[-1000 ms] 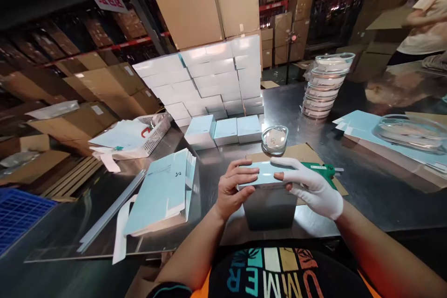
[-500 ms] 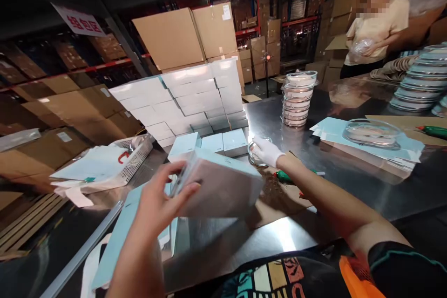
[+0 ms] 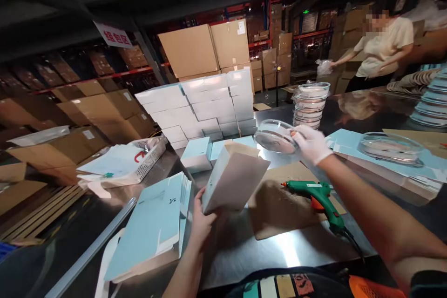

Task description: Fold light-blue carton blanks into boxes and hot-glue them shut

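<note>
My bare left hand (image 3: 202, 221) grips the lower end of a box (image 3: 235, 181), pale blue on one side and whitish on its broad face, tilted above the metal table; its far end looks open. In my gloved right hand (image 3: 309, 143) a round clear plastic case (image 3: 275, 137) is pinched by its edge and held up, with something pale inside. Below that hand a green glue gun (image 3: 310, 189) with an orange trigger lies on a brown cardboard sheet (image 3: 272, 223). Flat light-blue cartons (image 3: 146, 223) are stacked left of my left hand.
White boxes (image 3: 209, 102) form a wall at the back, with blue-topped boxes (image 3: 196, 151) before it. Clear cases are stacked (image 3: 309, 107) at back right. Another case (image 3: 389, 146) rests on blue sheets at right. A white basket (image 3: 150, 158) stands left. A co-worker (image 3: 382, 51) stands behind.
My right hand has lifted the clear case off the table and moved right. My left hand has turned the box more upright, its far end now looking open. The view has shifted, showing the whole glue gun.
</note>
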`<action>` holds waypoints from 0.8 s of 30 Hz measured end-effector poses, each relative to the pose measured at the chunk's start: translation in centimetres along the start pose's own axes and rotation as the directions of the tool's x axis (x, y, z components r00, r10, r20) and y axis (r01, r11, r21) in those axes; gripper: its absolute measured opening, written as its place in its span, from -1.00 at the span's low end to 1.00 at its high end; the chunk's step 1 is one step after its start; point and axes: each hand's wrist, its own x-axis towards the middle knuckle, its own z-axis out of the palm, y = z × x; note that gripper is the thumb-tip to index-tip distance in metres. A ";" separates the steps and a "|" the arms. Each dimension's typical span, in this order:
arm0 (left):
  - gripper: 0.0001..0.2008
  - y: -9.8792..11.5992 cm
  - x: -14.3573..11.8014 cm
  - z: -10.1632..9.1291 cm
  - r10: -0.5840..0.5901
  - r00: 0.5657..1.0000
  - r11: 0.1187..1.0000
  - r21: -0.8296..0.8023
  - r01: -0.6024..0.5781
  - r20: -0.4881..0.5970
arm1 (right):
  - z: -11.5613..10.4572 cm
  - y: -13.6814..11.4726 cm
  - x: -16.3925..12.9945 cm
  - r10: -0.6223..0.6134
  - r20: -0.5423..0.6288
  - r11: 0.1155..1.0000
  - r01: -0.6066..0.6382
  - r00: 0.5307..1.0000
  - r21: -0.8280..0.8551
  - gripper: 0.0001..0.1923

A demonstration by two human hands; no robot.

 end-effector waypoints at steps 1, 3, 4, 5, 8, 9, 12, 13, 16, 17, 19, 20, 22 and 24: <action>0.00 -0.6 -0.1 0.3 -0.014 1.000 1.000 0.003 0.014 0.006 | -2.0 -0.7 -0.5 -0.054 -0.022 0.997 0.055 0.998 0.047 -0.71; 0.06 -1.7 -0.3 1.1 -0.061 0.998 0.997 -0.039 0.061 0.019 | -5.4 -2.4 -1.7 -0.175 -0.031 0.970 0.177 0.984 0.165 -0.67; 0.09 -2.2 -0.5 1.6 -0.072 0.997 0.996 -0.059 0.074 0.030 | -6.7 -3.4 -2.4 -0.241 -0.028 0.943 0.241 0.970 0.231 -0.67; 0.11 -2.8 -0.7 2.0 -0.083 0.995 0.994 -0.071 0.086 0.049 | -7.7 -4.3 -3.0 -0.299 -0.045 0.913 0.300 0.953 0.278 -0.68; 0.12 -4.3 -1.4 2.6 -0.115 0.985 0.989 -0.079 0.125 0.125 | -9.1 -6.3 -4.5 -0.414 -0.197 0.857 0.453 0.889 0.244 -0.79; 0.12 -4.6 -1.6 2.6 -0.128 0.982 0.987 -0.080 0.140 0.138 | -9.3 -6.7 -4.8 -0.440 -0.256 0.850 0.491 0.861 0.191 -0.82; 0.12 -4.8 -2.0 2.5 -0.165 0.975 0.979 -0.093 0.180 0.151 | -9.5 -7.4 -5.6 -0.503 -0.259 0.825 0.547 0.825 0.140 -0.78; 0.12 -4.6 -2.2 2.4 -0.169 0.972 0.978 -0.095 0.186 0.160 | -9.4 -7.7 -5.9 -0.506 -0.197 0.823 0.539 0.840 0.182 -0.73; 0.08 -3.7 -2.8 2.7 -0.127 0.970 0.984 -0.094 0.149 0.206 | -8.5 -8.8 -6.5 -0.457 0.063 0.847 0.412 0.887 0.336 -0.57; 0.05 -3.5 -3.0 3.0 -0.102 0.970 0.989 -0.086 0.123 0.221 | -7.8 -9.1 -6.6 -0.439 0.130 0.858 0.372 0.889 0.355 -0.54; -0.02 -3.3 -3.6 3.6 -0.067 0.962 0.997 -0.023 0.075 0.265 | -6.0 -9.6 -6.8 -0.432 0.191 0.870 0.352 0.881 0.344 -0.57; -0.06 -3.4 -3.8 3.9 -0.065 0.953 0.998 0.035 0.057 0.295 | -5.0 -9.7 -6.9 -0.434 0.196 0.872 0.356 0.879 0.337 -0.63; -0.13 -4.0 -4.1 4.4 -0.086 0.942 0.984 0.178 0.029 0.324 | -3.0 -9.0 -7.4 -0.427 0.170 0.866 0.348 0.888 0.359 -0.66; -0.16 -4.8 -4.4 4.7 -0.106 0.950 0.956 0.294 0.016 0.293 | -1.2 -7.4 -8.7 -0.356 0.108 0.861 0.280 0.928 0.425 -0.50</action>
